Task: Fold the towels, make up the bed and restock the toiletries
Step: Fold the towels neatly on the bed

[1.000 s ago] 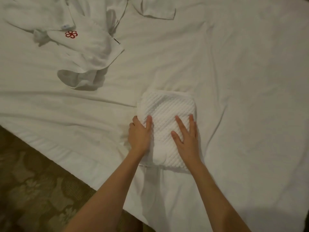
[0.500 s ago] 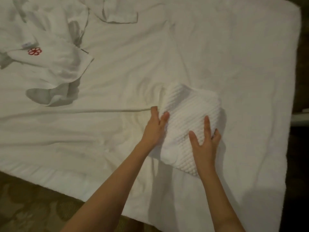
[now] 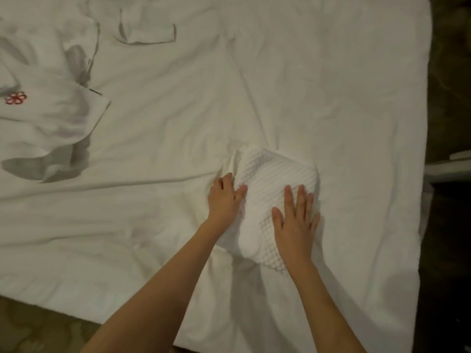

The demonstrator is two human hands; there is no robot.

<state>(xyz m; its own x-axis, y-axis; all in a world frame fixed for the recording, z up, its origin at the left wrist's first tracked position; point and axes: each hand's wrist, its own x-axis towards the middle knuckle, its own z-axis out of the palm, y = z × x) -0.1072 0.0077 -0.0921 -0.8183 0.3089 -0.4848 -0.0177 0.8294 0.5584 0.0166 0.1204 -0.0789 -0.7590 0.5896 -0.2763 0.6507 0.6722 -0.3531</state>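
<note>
A folded white waffle-weave towel [image 3: 272,174] lies on the white bed sheet [image 3: 331,98], turned at a slight angle, near the bed's front right part. My left hand [image 3: 224,197] grips the towel's left edge, thumb on top and fingers curled against its side. My right hand [image 3: 295,222] lies flat on the towel's near right part with its fingers straight and spread a little.
A crumpled white cloth with a red flower emblem [image 3: 51,118] lies at the left. Another white piece [image 3: 147,31] is at the back. Patterned carpet [image 3: 30,327] shows at the front left. The bed's right edge borders a dark floor [image 3: 448,250].
Both hands have slid the folded towel to the right across the sheet and turned it slightly. The view has swung right, so the bed's right edge now shows.
</note>
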